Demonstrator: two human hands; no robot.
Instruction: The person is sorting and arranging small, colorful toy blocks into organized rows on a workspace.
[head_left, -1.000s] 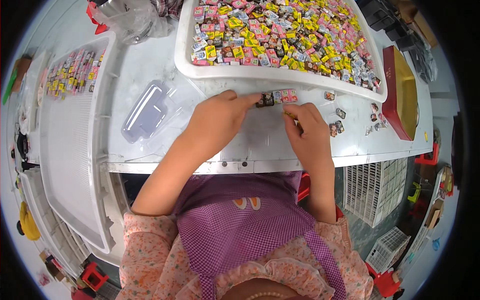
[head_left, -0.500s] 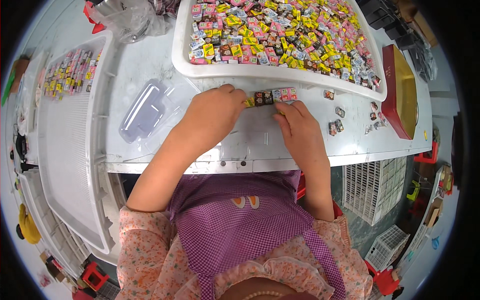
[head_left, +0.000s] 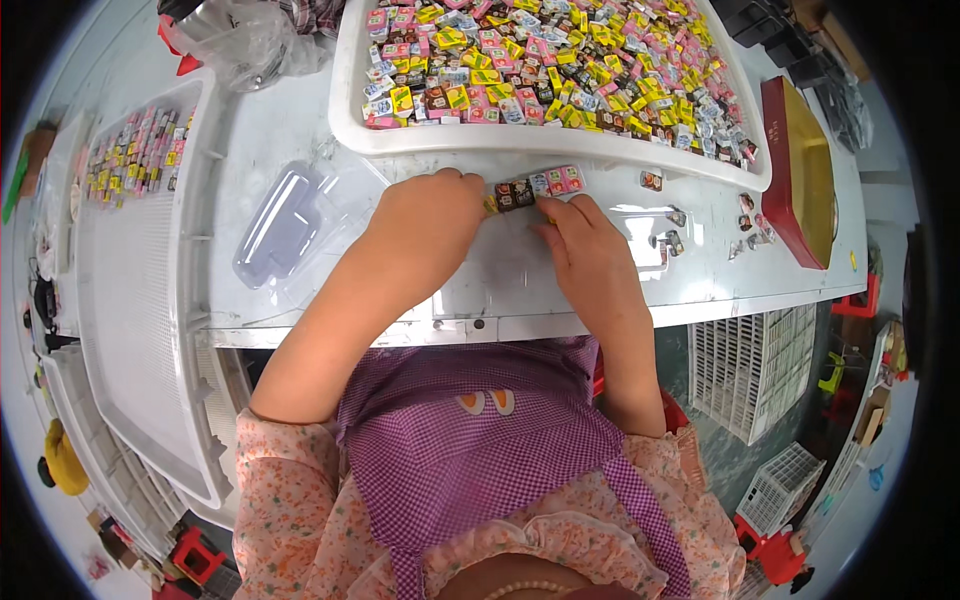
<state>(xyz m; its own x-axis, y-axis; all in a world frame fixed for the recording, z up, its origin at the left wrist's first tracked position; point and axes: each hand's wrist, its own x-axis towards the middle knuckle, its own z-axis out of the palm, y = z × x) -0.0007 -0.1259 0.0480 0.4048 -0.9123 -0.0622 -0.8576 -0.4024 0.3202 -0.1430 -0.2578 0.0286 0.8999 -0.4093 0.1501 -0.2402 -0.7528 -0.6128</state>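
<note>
A short row of tiny printed cartons (head_left: 517,194), brown, white and pink with a yellow one at the left end, lies on the table just in front of the big tray. A clear plastic wrap or sleeve seems to surround it. My left hand (head_left: 432,215) closes around the row's left end, its fingertips hidden behind the knuckles. My right hand (head_left: 585,238) touches the row's near side, thumb and fingers pinched. A bit of yellow shows between them, probably another small carton, mostly hidden.
A white tray (head_left: 470,139) heaped with small cartons stands beyond my hands. Clear plastic lids (head_left: 275,235) lie to the left, beside a white mesh tray (head_left: 135,300) holding packed rows. Loose brown pieces (head_left: 652,181) and a red-and-gold box (head_left: 795,175) are on the right.
The row of cartons and both hands appear slightly further left, though the whole view has shifted a little too. Both hands keep their grip.
</note>
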